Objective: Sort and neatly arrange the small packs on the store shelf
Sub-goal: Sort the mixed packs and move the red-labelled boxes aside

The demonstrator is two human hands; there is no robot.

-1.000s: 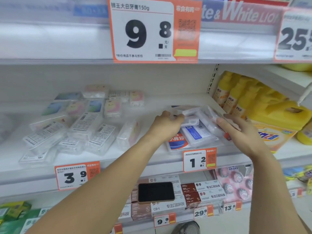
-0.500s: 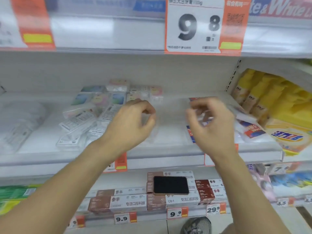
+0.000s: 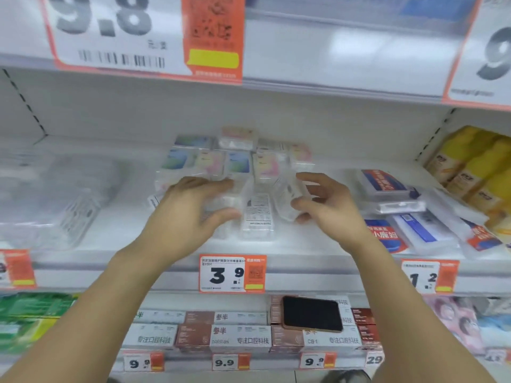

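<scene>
Packs point(image 3: 257, 214): clear ones, scattered mid-shelf point(image 3: 304, 241) above the 3.9 tag point(image 3: 232, 273), pastel ones behind. Head view only, blurred.

Risk, as we judge it: packs are slick and loosely piled, so a fast squeeze from both sides could tip the standing ones or push some off the front edge.

Left hand point(image 3: 190, 214) spread open over the left packs, apparently touching, gripping nothing. Right hand point(image 3: 329, 205) half-curled just beside a tilted pack point(image 3: 286, 200); we can't tell if it's gripping. Packs sit between both hands.
</scene>
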